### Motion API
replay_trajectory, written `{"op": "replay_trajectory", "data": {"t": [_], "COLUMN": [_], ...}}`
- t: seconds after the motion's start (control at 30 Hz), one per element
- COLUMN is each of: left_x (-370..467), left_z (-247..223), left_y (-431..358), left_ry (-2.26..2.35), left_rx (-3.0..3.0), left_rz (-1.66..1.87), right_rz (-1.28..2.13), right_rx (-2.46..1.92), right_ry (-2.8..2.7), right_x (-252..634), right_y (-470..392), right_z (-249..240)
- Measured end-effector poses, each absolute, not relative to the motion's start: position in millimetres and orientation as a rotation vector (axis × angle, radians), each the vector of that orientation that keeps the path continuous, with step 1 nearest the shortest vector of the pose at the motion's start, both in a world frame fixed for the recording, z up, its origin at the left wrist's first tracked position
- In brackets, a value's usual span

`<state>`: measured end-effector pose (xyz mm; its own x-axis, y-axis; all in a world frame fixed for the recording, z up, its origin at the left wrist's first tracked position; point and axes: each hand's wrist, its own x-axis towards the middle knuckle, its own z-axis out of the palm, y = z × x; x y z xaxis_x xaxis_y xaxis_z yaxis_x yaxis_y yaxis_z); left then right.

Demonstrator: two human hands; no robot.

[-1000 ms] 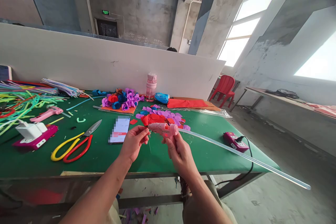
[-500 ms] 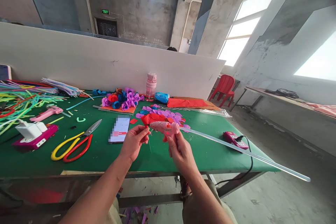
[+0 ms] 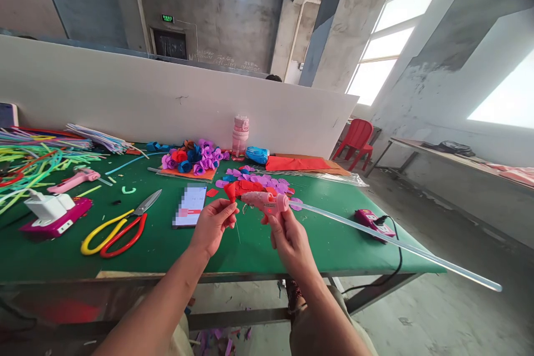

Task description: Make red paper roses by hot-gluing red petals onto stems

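Note:
Between the fingertips of my left hand (image 3: 214,226) is a small red petal piece (image 3: 230,191), pinched at its lower end. My right hand (image 3: 290,239) is closed around a pink glue gun (image 3: 266,202), whose nozzle points left at the red piece, a small gap away. A long clear glue stick (image 3: 375,228) sticks out of the gun's back toward the lower right. Behind the hands lie loose red pieces (image 3: 249,186) and purple petals (image 3: 277,182) on the green tabletop (image 3: 267,258).
Left of my hands are a phone (image 3: 192,206), scissors (image 3: 125,225), a second pink glue gun (image 3: 75,180) and a power strip (image 3: 58,219). Finished flowers (image 3: 196,157) and a pink bottle (image 3: 240,136) stand behind. Another power strip (image 3: 374,224) is at right.
The glue gun and my right hand have shifted slightly right, so the nozzle is farther from the red piece. My left hand has barely moved.

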<state>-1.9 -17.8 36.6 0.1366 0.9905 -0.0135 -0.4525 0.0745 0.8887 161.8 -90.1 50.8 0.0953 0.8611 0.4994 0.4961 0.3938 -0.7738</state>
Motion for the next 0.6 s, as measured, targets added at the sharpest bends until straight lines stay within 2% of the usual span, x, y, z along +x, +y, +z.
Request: {"op": "replay_trajectory", "data": {"t": [0.13,0.6], "left_x": [-3.1,-2.5], "left_z": [37.7,37.2], "left_y": [-17.7,-16.9], "left_ry": [0.789,0.787], "left_rx": [0.874,0.875], "left_rz": [1.277,1.272], "right_rz": [0.51,0.528], "right_rx": [-1.262,-1.275], "right_ry": [-1.541,-1.569], "right_x": [165.9,163.2], "right_y": [-88.9,-91.5], "right_z": [51.3,52.4]}}
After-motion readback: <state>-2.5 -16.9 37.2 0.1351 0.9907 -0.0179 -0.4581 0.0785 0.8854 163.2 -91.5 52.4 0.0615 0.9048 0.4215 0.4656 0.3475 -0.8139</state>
